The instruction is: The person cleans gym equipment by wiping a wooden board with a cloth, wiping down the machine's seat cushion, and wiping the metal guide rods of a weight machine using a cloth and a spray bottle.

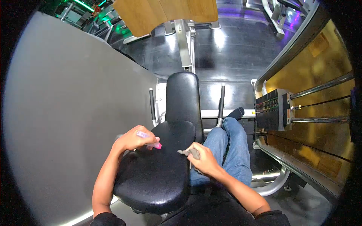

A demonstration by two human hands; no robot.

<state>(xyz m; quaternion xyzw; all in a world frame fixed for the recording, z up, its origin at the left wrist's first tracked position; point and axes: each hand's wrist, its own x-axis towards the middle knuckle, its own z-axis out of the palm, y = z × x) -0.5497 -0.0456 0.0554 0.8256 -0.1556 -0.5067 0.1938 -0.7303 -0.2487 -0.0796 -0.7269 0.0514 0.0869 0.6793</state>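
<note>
My left hand (pixel 132 138) is closed around a small clear bottle with a pink cap (pixel 158 145), held tilted over the black padded seat (pixel 151 180). The cap end points to the right, above the seat's surface. To the right, my right hand (pixel 204 158) grips a crumpled grey cloth (pixel 194 153) near the seat's right edge. Part of the cloth pokes out between the fingers and the rest is hidden in the palm. Beyond both hands, the black backrest pad (pixel 183 96) of the exercise machine stretches away from the seat.
Black-gripped handles (pixel 221 100) (pixel 152 107) flank the backrest. At the right stands a weight stack (pixel 269 109) with steel guide rods. A grey wall panel (pixel 75 101) rises close on the left. A wooden board (pixel 166 15) is at the far end. My jeans-clad legs (pixel 237 150) are beside the seat.
</note>
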